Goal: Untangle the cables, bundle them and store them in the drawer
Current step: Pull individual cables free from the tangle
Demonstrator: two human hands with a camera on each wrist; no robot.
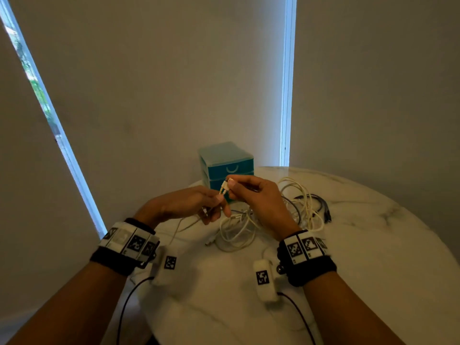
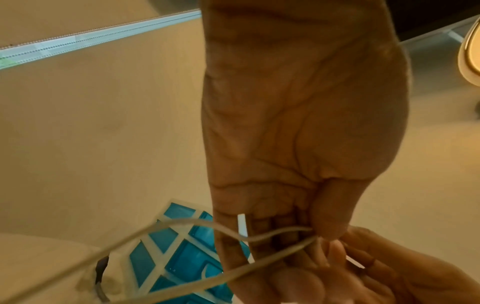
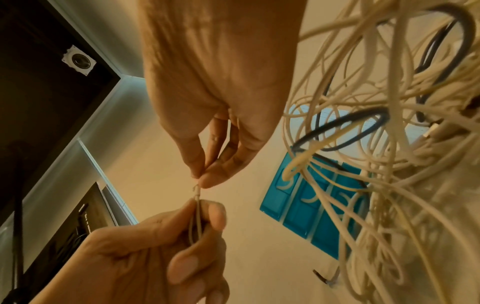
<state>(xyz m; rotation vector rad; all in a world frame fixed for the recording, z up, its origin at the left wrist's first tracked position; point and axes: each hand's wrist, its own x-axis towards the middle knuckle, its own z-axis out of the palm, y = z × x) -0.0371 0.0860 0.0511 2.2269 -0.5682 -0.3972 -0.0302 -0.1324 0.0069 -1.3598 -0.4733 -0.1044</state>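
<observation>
Blue drawer unit lower front hidden behind hands; cable tangle cut off.

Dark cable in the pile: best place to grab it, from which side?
Take the dark cable at its raised loop, at the far right of the pile, coming from above on the right. There the loop arches clear of the white cables; its plug ends trail free on the table. Nearer the middle it runs under white strands. Both the left hand and the right hand are busy.
</observation>
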